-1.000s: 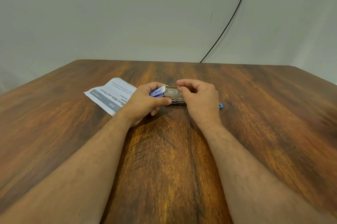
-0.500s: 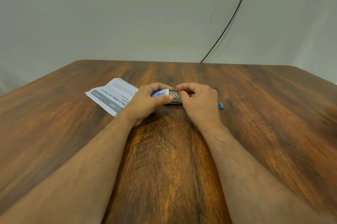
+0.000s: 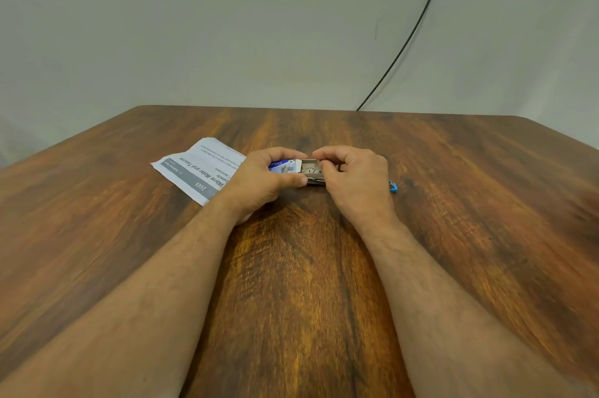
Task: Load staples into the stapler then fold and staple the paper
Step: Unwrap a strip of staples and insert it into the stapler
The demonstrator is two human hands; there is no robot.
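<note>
At the middle of the wooden table [image 3: 291,284], both hands meet over a small staple box [image 3: 293,168]. The left hand [image 3: 259,182] grips the blue and white sleeve, thumb along its near edge, fingers curled over the far side. The inner tray is slid out toward the right, and grey staples [image 3: 309,168] show inside it, lying loose and uneven. The right hand [image 3: 353,180] has its fingers curled, thumb and forefinger pinching at the tray's open end; whether they hold staples or the tray itself, I cannot tell. Just past the right hand, a blue tip of the stapler [image 3: 393,186] pokes out, the rest hidden. To the left lies the paper [image 3: 197,167], white with a grey header band and printed text, flat on the table, partly under the left wrist. A black cable [image 3: 418,21] runs down the wall behind.
</note>
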